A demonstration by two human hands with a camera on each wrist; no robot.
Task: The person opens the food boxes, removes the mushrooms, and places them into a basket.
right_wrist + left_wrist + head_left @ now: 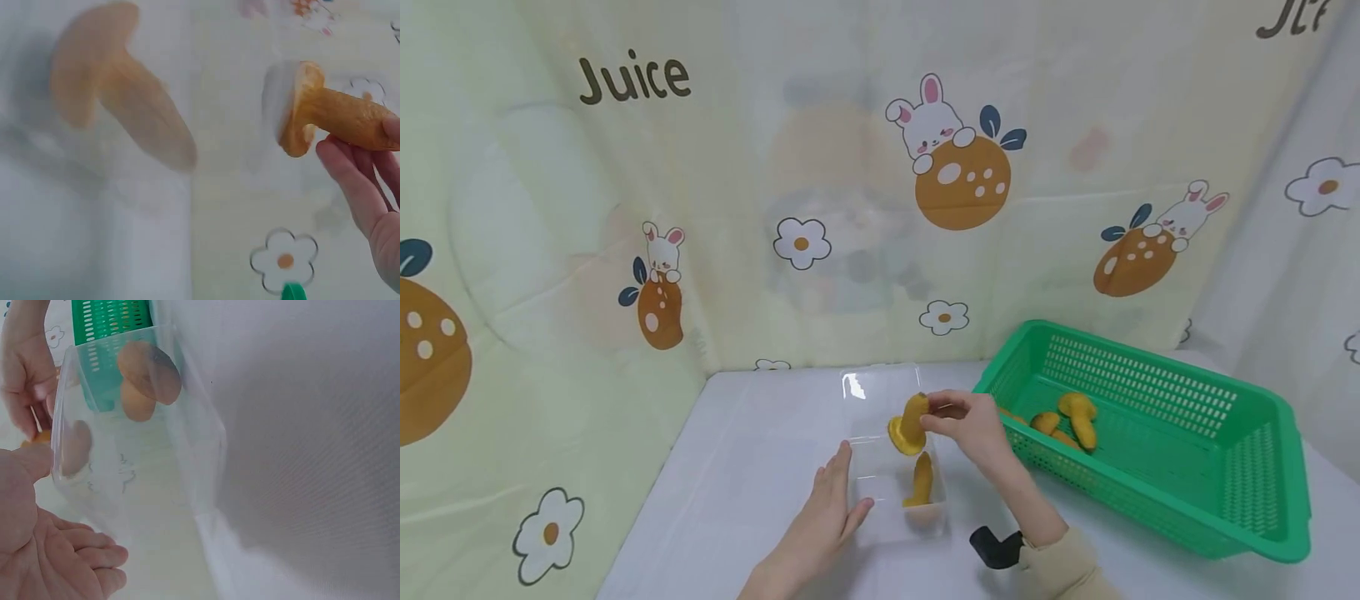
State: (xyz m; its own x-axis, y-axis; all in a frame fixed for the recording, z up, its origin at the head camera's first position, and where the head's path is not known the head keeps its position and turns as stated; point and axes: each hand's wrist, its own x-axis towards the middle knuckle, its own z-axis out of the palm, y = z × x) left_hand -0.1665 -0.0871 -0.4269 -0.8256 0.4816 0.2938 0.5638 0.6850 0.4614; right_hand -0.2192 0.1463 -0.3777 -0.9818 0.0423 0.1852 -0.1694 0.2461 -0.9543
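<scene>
A yellow-brown mushroom is pinched by its stem between the thumb and fingers of my right hand. It hangs cap-down over a clear plastic box. Inside that box lies another mushroom, near the right wall; its cap and stem show through the plastic in the right wrist view. My left hand stays at the left side of the box, fingers extended and thumb apart. Whether it touches the wall I cannot tell. In the left wrist view its palm faces the box.
On the right stands a green perforated basket with several mushrooms at its left end. A clear flat piece lies behind the box. A black curved piece is beside my right wrist. A printed curtain hangs behind the white table.
</scene>
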